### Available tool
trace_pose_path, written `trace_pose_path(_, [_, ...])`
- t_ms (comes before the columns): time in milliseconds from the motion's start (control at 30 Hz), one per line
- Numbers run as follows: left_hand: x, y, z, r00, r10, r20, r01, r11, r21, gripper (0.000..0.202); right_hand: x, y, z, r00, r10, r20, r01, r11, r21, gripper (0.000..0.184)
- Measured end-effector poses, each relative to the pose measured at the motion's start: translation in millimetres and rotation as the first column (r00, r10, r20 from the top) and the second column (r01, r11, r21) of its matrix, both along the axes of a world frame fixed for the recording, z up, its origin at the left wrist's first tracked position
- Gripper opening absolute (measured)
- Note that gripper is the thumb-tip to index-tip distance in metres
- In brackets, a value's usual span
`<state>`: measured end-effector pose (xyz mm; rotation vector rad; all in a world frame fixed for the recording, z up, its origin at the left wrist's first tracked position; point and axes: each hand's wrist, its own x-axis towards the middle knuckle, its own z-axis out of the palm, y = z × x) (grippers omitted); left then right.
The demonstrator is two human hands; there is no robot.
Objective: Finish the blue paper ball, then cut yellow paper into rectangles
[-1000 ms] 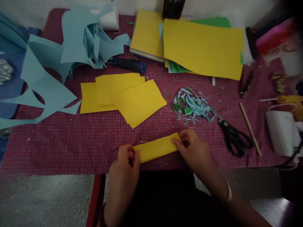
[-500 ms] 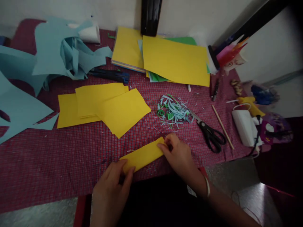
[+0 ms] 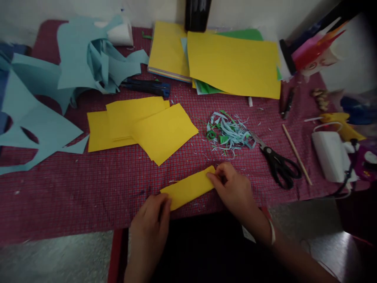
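A folded strip of yellow paper (image 3: 188, 187) lies near the front edge of the red checked tablecloth (image 3: 73, 188). My left hand (image 3: 151, 220) rests on the strip's left end, its fingers extended and pressed flat on the paper. At the strip's right end my right hand (image 3: 232, 188) pinches the paper between curled fingers. A loose pile of yellow paper rectangles (image 3: 138, 125) sits farther back, left of centre.
Black scissors (image 3: 277, 161) and a wooden stick (image 3: 296, 153) lie to the right, beside a heap of green and blue paper shreds (image 3: 228, 133). Light blue paper offcuts (image 3: 59, 86) fill the left. Large yellow sheets (image 3: 232, 63) lie at the back. A white device (image 3: 331, 155) stands far right.
The view swung right, then partly back. My left hand went from pinching the strip's left end to lying flat on it. My right hand stays on the right end.
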<state>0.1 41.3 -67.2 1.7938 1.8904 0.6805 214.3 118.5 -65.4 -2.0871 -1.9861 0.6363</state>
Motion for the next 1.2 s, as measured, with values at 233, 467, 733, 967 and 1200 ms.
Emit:
trace_pose_path(233, [3.3,-0.5,1.8,0.994,0.102,0.03,-0.101,0.995,-0.024,0.01,0.6,-0.4,-1.6,1.0,-0.009,0.02,0.009,1.0,0.015,0.02])
trace_pose_path(467, [5.4,-2.1,0.8,0.98,0.196,0.041,-0.194,0.979,-0.055,0.005,-1.4,-1.2,0.1,0.998,-0.023,0.059,0.022,1.0,0.01,0.023])
trace_pose_path(733, [6.0,0.1,2.2,0.984,0.175,0.016,-0.175,0.985,-0.016,0.004,-1.8,-2.6,-1.2,0.999,0.001,0.043,-0.003,0.999,0.045,0.022])
trace_pose_path(967, [4.9,-1.3,1.2,0.994,0.111,0.001,-0.111,0.993,0.038,0.01,-4.4,-2.7,-1.3,0.997,0.012,0.071,-0.016,0.998,0.059,0.02])
trace_pose_path(1200, [4.7,1.0,-2.4,0.993,-0.051,-0.102,0.061,0.994,0.095,0.034,-5.5,-2.0,-0.5,0.996,0.054,0.075,-0.06,0.995,0.081,0.017])
